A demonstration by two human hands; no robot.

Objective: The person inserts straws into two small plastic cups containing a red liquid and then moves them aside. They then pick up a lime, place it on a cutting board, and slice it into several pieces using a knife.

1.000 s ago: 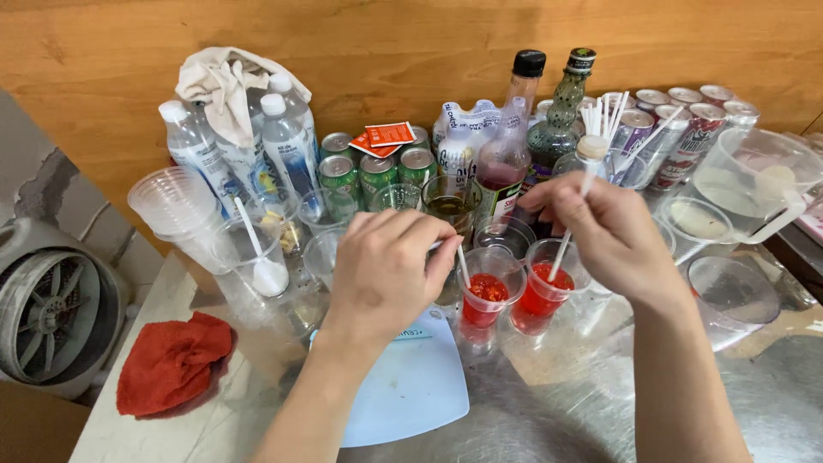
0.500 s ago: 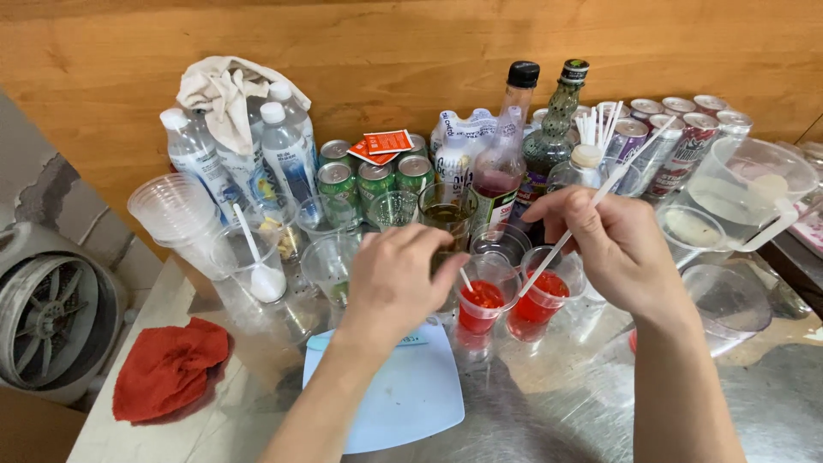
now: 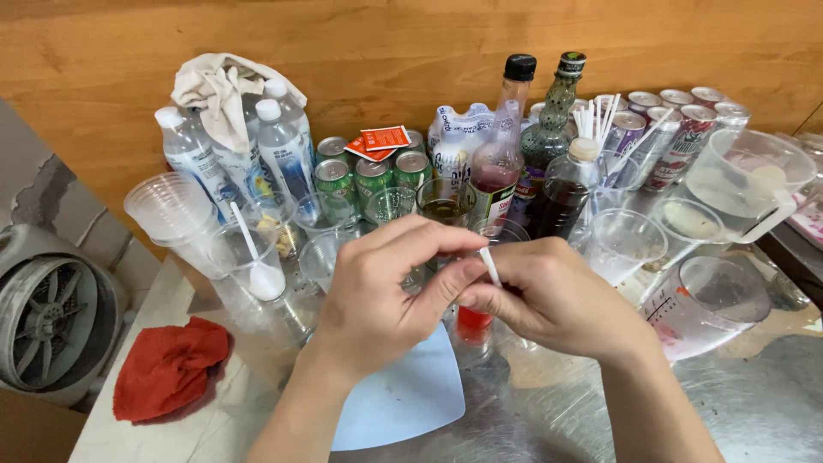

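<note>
Wood panelling (image 3: 360, 51) backs a steel counter (image 3: 771, 403) crowded with drinks. My left hand (image 3: 377, 300) and right hand (image 3: 557, 300) meet over the middle of it, fingertips together, both pinched on a thin white stick (image 3: 489, 266) that stands tilted between them. Just below the stick, mostly hidden by my hands, is a clear cup with red liquid (image 3: 473, 321); I cannot tell whether the stick reaches into it. Under my left wrist lies a pale blue board (image 3: 403, 403).

Left of my hands a clear cup holds a white spoon (image 3: 255, 261), beside a stack of plastic cups (image 3: 167, 210). A red cloth (image 3: 167, 369) lies near the counter's left edge, next to a grey fan (image 3: 47, 317). Behind stand water bottles (image 3: 279, 154) with a beige rag (image 3: 219, 94) draped over them, green cans (image 3: 373, 176) topped by red sachets (image 3: 377, 140), and dark glass bottles (image 3: 549, 146). To the right are more cans (image 3: 677, 129), white straws (image 3: 596, 116), empty cups and a measuring jug (image 3: 699, 304).
</note>
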